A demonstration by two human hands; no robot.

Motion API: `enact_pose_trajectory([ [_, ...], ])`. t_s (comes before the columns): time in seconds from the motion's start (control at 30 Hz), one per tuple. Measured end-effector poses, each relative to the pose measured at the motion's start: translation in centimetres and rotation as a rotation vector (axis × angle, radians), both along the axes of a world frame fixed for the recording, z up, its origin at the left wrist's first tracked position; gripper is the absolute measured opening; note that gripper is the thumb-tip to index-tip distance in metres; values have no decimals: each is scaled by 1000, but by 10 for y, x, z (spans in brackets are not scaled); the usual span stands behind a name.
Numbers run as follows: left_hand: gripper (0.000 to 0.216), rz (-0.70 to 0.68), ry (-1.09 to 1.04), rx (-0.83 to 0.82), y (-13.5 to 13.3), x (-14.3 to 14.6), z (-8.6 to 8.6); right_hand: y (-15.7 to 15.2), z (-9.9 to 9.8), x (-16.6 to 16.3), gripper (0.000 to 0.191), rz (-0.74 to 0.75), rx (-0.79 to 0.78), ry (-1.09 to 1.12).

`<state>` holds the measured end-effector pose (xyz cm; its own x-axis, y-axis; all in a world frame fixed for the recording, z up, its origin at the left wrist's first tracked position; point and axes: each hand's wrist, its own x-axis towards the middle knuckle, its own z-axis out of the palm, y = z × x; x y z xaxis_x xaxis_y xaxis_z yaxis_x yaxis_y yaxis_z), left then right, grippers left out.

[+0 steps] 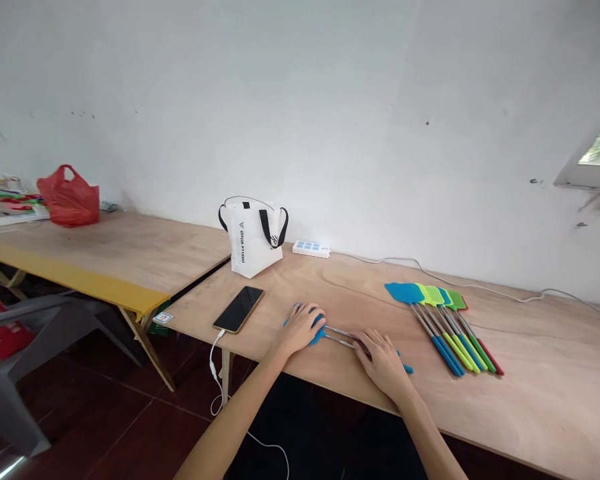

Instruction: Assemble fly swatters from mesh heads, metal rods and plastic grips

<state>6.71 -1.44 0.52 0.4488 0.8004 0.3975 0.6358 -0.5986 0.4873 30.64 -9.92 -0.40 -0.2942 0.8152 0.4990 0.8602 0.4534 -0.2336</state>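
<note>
A blue fly swatter (pixel 337 335) with a thin metal shaft lies flat near the front edge of the plywood table (pixel 530 373). My left hand (pixel 303 327) rests on its blue head, fingers curled over it. My right hand (pixel 383 363) lies on the shaft and blue handle, fingers closed around them. To the right, several more fly swatters (pixel 443 323) in blue, yellow-green, green and red lie side by side in a row.
A black phone (pixel 239 309) with a white cable lies at the table's left front corner. A white tote bag (pixel 254 241) and a power strip (pixel 311 249) stand by the wall. A second table at left carries a red plastic bag (pixel 69 196). A grey chair (pixel 25 353) stands lower left.
</note>
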Motion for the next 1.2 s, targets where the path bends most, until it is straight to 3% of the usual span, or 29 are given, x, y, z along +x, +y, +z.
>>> enact_pose_trajectory([
  [0.2, 14, 62, -112, -26, 6, -5, -1, 0, -1, -1, 10, -13, 2, -38],
  [0.4, 33, -3, -82, -81, 8, -10, 2, 4, -6, 4, 22, 45, 14, -22],
  [0.53, 28, -113, -35, -94, 7, -7, -2, 5, -8, 6, 29, 37, 21, -29],
  [0.73, 25, 76, -42, -40, 10, -1, -8, 5, -3, -2, 30, 57, -21, -13],
  [1.0, 26, -2, 37, -79, 14, -21, -5, 0, 5, -6, 30, 52, -105, -31],
  [1.2, 27, 58, 17, -66, 20, -27, -9, 4, 0, 16, 34, -102, -167, -13],
])
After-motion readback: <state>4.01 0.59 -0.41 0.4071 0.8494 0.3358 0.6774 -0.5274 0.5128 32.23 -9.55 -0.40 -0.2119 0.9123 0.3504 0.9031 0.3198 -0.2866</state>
